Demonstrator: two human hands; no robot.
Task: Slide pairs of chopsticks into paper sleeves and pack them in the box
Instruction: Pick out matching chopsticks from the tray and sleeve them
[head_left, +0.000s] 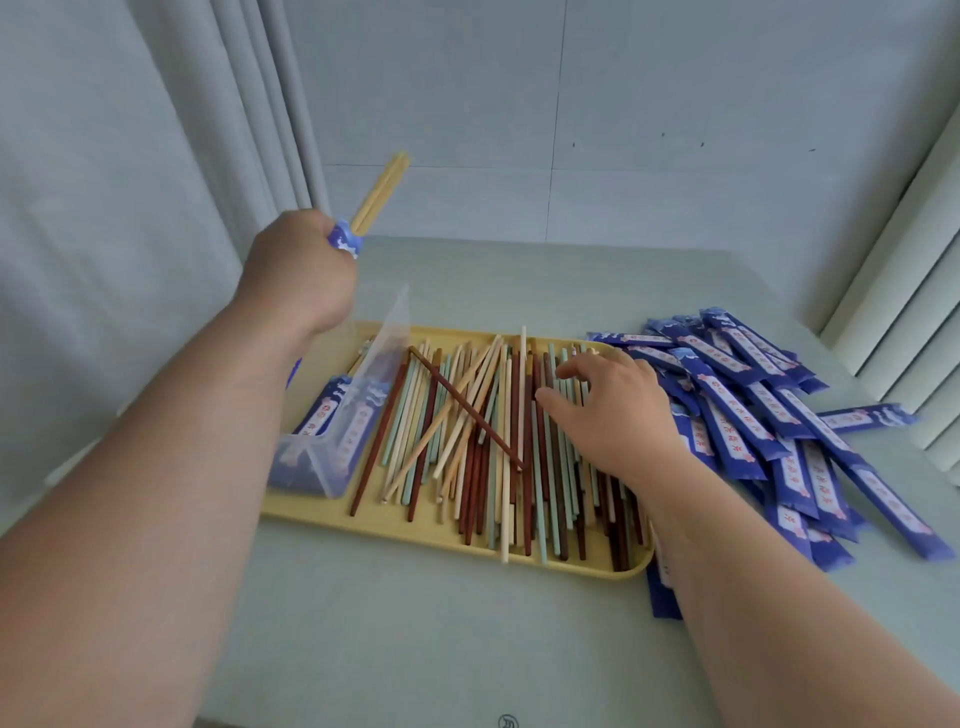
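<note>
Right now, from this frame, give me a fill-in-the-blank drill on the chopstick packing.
The left hand grips a sleeved pair of chopsticks whose sleeve is ____.
The right hand rests on loose chopsticks in a tray coloured ____.
The clear box sits at the tray's ____ end.
Missing: blue; yellow; left.

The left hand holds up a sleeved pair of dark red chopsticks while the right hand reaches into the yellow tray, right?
Not quite: the head view shows the sleeved pair in the left hand is pale cream, not dark red. The right hand does reach into the yellow tray.
</note>
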